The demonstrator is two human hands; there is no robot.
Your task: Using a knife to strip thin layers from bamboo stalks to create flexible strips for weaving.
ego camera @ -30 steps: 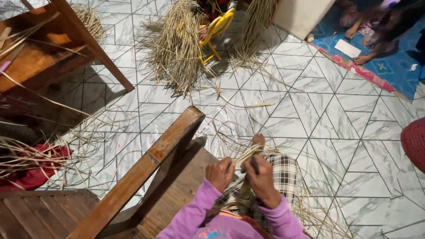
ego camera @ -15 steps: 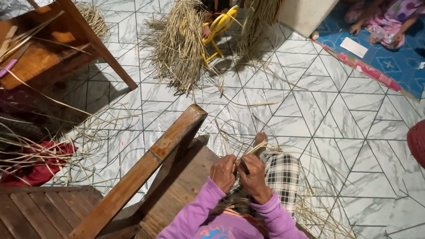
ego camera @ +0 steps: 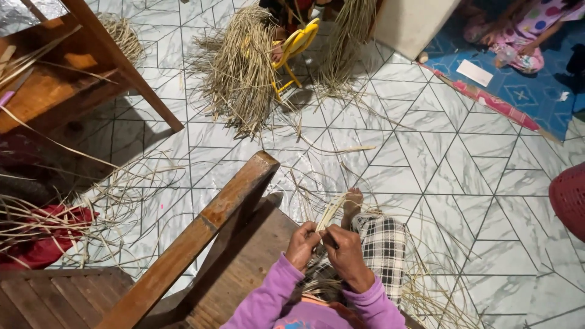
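Note:
My left hand (ego camera: 302,245) and my right hand (ego camera: 345,253) are held close together over my lap, both pinching pale dried straw strands (ego camera: 332,210) that rise from between the fingers and curl toward my bare foot (ego camera: 352,203). Purple sleeves cover both wrists. A black-and-white checked cloth (ego camera: 382,244) lies over my leg under the right hand. More loose strands trail over the tiled floor (ego camera: 439,183) around my leg. I am seated on a wooden bench (ego camera: 244,268).
A wooden bench arm (ego camera: 207,225) slants left of my hands. A big straw heap (ego camera: 241,67) and a yellow frame (ego camera: 295,45) lie ahead. A wooden table (ego camera: 55,85), red cloth (ego camera: 42,237), blue mat (ego camera: 524,91) with a seated person (ego camera: 518,30), and red basket (ego camera: 570,198) surround.
My hands have stayed together on the strands, shifting slightly as they work them. The view has tilted a little, showing more of the far floor.

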